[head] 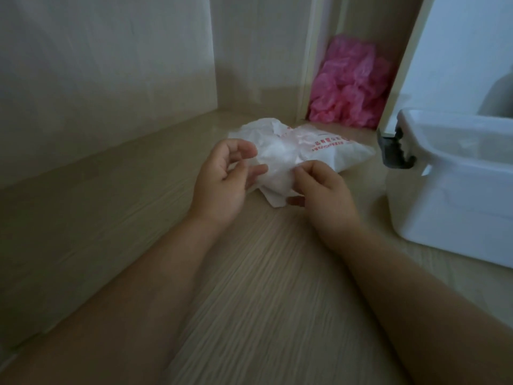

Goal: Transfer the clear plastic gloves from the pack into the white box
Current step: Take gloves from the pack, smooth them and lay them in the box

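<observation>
A white plastic pack [333, 151] with red print lies on the wooden surface, its open end toward me. A crumpled wad of clear plastic gloves [277, 173] bulges from that end. My right hand [324, 190] pinches the wad at its right edge with thumb and fingers. My left hand [224, 179] is beside the wad's left side, palm turned inward and fingers loosely bent, fingertips at the plastic. The white box [455, 207] stands open at the right, with a dark latch [394, 151] on its near corner and some clear plastic inside.
A heap of pink plastic [349, 87] fills a cubby behind the pack. Wooden panels wall the left side and back. A white upright panel [402, 68] stands just behind the box. Bare wooden surface [249, 273] lies under my forearms.
</observation>
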Tool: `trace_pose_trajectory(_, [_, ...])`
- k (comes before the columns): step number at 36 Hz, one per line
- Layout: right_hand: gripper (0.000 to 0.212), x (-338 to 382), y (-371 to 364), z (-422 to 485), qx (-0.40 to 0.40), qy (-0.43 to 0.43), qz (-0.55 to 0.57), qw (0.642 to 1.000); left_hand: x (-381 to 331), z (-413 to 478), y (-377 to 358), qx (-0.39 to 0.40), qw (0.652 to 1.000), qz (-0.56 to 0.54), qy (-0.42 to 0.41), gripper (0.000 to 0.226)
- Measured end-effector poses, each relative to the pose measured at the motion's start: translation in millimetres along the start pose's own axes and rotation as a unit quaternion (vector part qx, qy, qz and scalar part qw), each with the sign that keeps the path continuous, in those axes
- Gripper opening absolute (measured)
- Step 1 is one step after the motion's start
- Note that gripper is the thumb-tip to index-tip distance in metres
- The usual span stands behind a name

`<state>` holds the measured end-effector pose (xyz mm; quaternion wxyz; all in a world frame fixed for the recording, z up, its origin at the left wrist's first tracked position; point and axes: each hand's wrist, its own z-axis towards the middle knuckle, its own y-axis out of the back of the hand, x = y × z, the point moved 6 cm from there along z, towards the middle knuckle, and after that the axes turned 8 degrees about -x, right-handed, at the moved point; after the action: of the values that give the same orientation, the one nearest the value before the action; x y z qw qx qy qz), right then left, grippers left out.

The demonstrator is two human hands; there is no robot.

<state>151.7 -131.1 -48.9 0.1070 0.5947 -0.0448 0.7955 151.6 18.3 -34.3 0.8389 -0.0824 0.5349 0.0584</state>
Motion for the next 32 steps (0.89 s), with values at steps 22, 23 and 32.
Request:
trace_pose_trajectory(22, [0.035, 23.8, -3.6, -25.0, 0.035, -0.261, 0.445, 0.856, 3.1, -16.9, -6.7, 0.073, 0.993, 0.047, 0.083, 0.058])
trace_pose_trajectory(23, [0.034, 26.0, -2.0, -26.4, 0.038, -0.248, 0.429, 0.868, -1.6, -17.8, -6.8, 0.078, 0.994, 0.028, 0.075, 0.063])
trace_pose_trajectory(32, [0.051, 55.2, 9.9, -47.9, 0.138, -0.166, 0.246, 0.945, -38.7, -43.7, -22.3, 0.146, 0.986, 0.073, 0.017, 0.084])
